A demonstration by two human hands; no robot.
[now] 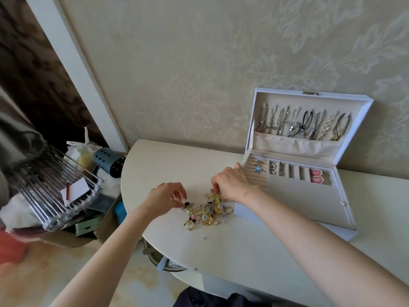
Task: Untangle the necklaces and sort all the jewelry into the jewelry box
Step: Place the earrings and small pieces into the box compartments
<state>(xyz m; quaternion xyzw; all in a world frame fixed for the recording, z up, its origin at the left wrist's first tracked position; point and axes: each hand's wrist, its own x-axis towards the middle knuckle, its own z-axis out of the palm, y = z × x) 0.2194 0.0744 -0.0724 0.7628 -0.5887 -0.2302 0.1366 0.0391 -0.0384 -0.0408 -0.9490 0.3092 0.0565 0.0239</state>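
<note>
A heap of small jewelry (pixel 205 212), gold rings, earrings and beads, lies on the white table (pixel 168 169). My left hand (pixel 164 199) pinches a small black piece (pixel 187 204) at the heap's left edge. My right hand (pixel 231 183) pinches a small pink piece (pixel 212 191) at the heap's top. The white jewelry box (pixel 294 196) stands open to the right. Several necklaces (pixel 303 125) hang in its lid. A blue flower piece (pixel 257 168) sits in the ring rolls, and pink earrings (pixel 317 176) lie in a right compartment.
The table's curved edge runs on the left. Beyond it stand a metal rack (pixel 51 187) with a white card, a teal perforated cylinder (pixel 108 161), bags and boxes. A patterned wall rises behind the table and the box.
</note>
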